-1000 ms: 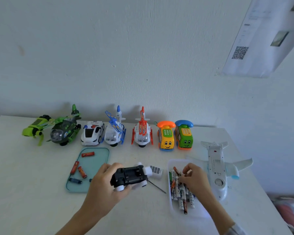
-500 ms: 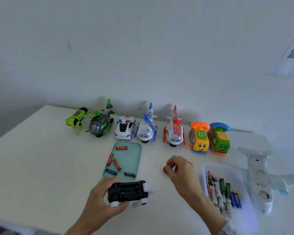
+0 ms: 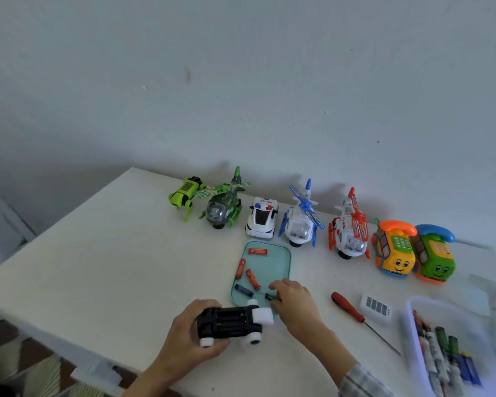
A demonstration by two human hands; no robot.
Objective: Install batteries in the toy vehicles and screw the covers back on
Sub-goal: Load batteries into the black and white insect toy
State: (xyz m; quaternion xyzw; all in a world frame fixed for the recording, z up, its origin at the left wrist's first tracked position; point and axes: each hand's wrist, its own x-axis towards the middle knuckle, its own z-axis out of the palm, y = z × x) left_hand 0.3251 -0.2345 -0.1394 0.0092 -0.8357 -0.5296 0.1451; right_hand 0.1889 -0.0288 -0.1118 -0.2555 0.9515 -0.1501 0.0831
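Observation:
My left hand (image 3: pixel 181 336) grips a toy car (image 3: pixel 229 325) that lies upside down near the table's front edge, black underside and open battery bay facing up. My right hand (image 3: pixel 297 303) reaches over the near right corner of the teal tray (image 3: pixel 282 255), and its fingertips pinch a dark battery (image 3: pixel 269 296) lying there. On the tray also lie three red batteries (image 3: pixel 253 279) and a dark blue battery (image 3: pixel 243 289). A red-handled screwdriver (image 3: pixel 347 306) and a white battery cover (image 3: pixel 376 307) lie to the right of my right hand.
A clear bin (image 3: pixel 410 316) with several batteries stands at the front right. Along the wall stand a green robot dog (image 3: pixel 184 193), a green helicopter (image 3: pixel 221 210), a police car (image 3: pixel 262 217), two more helicopters (image 3: pixel 301 222) and two phone cars (image 3: pixel 395 253).
My right hand left the battery bin and crossed left to the teal tray, onto the dark battery. My left hand kept hold of the car. The view swung to the left.

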